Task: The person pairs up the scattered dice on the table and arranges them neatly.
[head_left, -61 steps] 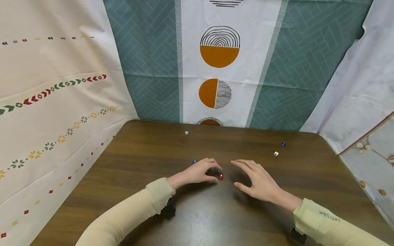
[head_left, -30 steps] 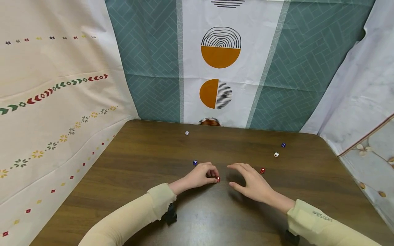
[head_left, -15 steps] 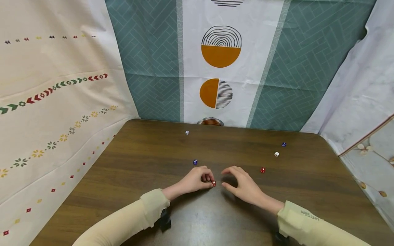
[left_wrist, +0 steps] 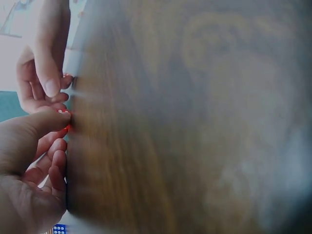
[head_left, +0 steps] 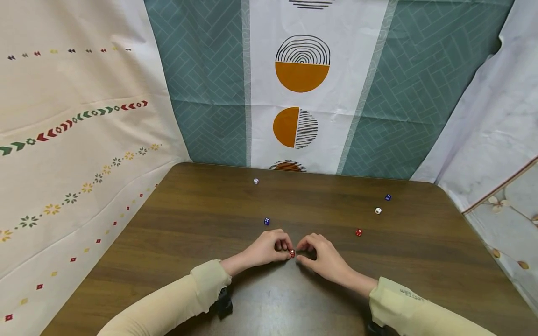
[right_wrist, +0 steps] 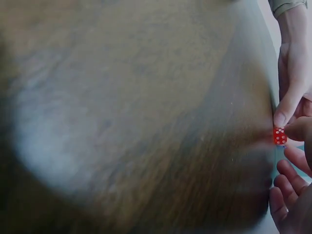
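Near the middle of the table, my left hand (head_left: 265, 247) pinches a red die (head_left: 292, 253) between thumb and index finger. That die (right_wrist: 280, 136) shows white pips in the right wrist view, and is largely covered by the left thumb in the left wrist view. Just to its right is my right hand (head_left: 324, 258), thumb and index finger bent and apart on either side of a gap, holding nothing. Whether a right fingertip touches the die is hard to tell. A blue die (head_left: 266, 221) lies beyond the left hand, and a second red die (head_left: 358, 232) beyond the right hand.
On the brown wooden table (head_left: 201, 200), a white die (head_left: 256, 181) lies near the far edge. At the far right are another white die (head_left: 378, 211) and another blue die (head_left: 388, 197). Patterned curtains (head_left: 201, 93) hang behind the table and along its sides.
My left hand has taken the red die between its fingers and drawn it left and nearer. My right hand has moved left toward it, uncovering the second red die.
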The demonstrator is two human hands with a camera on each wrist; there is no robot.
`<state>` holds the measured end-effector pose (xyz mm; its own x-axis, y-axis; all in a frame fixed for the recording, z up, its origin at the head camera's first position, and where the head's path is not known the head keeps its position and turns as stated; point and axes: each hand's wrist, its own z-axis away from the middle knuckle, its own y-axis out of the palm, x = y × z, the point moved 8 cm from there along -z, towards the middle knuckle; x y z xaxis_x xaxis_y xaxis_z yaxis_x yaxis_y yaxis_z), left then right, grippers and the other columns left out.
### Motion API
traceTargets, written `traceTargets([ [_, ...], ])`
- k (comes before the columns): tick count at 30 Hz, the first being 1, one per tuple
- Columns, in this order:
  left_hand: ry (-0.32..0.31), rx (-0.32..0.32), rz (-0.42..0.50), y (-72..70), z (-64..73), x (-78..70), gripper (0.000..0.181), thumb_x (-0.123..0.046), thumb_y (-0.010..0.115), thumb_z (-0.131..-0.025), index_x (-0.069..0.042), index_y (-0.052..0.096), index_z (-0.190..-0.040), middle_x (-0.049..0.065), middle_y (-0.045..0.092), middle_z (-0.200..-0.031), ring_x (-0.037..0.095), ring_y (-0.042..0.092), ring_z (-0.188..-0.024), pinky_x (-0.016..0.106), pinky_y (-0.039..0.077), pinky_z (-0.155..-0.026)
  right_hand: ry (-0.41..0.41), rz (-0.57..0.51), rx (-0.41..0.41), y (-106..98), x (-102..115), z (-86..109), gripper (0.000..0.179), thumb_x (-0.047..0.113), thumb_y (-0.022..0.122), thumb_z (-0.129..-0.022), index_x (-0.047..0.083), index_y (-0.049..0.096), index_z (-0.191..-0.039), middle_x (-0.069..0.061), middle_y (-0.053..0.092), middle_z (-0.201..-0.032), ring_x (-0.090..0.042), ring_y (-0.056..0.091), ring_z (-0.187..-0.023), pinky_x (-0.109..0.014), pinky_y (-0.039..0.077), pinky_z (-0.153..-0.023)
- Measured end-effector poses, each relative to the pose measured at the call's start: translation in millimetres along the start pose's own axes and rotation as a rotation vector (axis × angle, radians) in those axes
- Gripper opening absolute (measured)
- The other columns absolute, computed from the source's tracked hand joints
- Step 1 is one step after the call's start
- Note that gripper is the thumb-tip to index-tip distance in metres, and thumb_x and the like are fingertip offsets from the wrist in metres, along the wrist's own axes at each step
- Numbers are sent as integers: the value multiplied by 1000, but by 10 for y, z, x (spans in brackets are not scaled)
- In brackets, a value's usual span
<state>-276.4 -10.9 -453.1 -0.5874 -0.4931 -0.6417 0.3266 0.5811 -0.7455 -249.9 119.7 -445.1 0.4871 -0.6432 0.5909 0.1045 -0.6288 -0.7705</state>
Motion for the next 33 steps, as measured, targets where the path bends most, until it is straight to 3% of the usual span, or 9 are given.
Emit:
traceTargets([
  [14, 13, -2, 16, -8, -12, 3, 10, -12, 78, -83, -12, 71, -90, 2, 66, -88, 6, 58, -77, 14, 47, -72, 65, 14, 0, 100, -74, -87, 14, 23, 81, -81, 22, 69, -88, 9, 61, -83, -7, 49, -80, -21, 42, -72],
  [21, -36, -1, 35, -11, -1, 4, 11, -12, 79, -82, -11, 72, -90, 2, 66, -88, 7, 58, -76, 15, 47, -71, 79, 5, 11, 109, -73, -90, 14, 22, 81, -81, 21, 69, -88, 9, 61, -83, -7, 48, -79, -20, 40, -71],
  [33, -99, 18, 49, 10, -46, 71, 12, -14, 81, -80, -14, 71, -87, -2, 64, -84, -1, 53, -73, 15, 46, -69, 96, -18, 15, 96, -93, -106, 13, 22, 81, -81, 21, 70, -88, 8, 61, -83, -8, 49, -79, -20, 41, -70],
])
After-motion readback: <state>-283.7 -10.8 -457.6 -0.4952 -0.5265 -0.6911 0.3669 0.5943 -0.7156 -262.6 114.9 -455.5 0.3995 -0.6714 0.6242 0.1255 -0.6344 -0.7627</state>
